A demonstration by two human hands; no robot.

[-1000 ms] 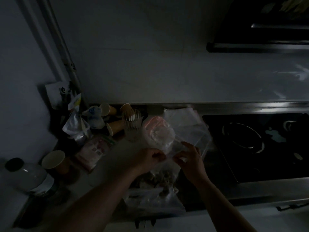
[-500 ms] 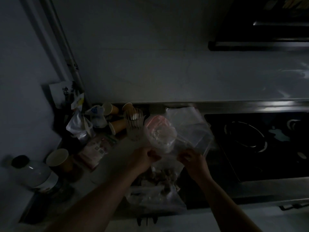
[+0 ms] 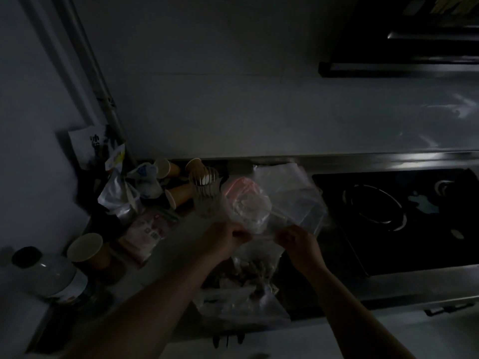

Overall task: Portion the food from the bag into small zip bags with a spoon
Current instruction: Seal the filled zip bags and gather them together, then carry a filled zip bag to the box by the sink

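Note:
In dim light, a small clear zip bag (image 3: pixel 256 257) holding brownish food hangs between my hands. My left hand (image 3: pixel 225 239) pinches its top edge at the left, and my right hand (image 3: pixel 295 242) pinches the same edge at the right. Below it lies a larger clear bag of food (image 3: pixel 241 299) on the counter. Behind my hands stands a crumpled clear bag with a pink top (image 3: pixel 246 203). A pile of flat clear zip bags (image 3: pixel 293 198) lies to its right. No spoon is clearly visible.
A ribbed glass (image 3: pixel 204 193) holding white utensils stands behind my left hand. Paper cups (image 3: pixel 181 195), packets (image 3: pixel 147 229) and a dark-lidded jar (image 3: pixel 49 275) crowd the left. One more paper cup (image 3: pixel 86 251) stands by the jar. A black gas hob (image 3: pixel 396 213) fills the right.
Both hands moved apart along the small bag's top edge. The camera shifted slightly, so the scene sits a little further right.

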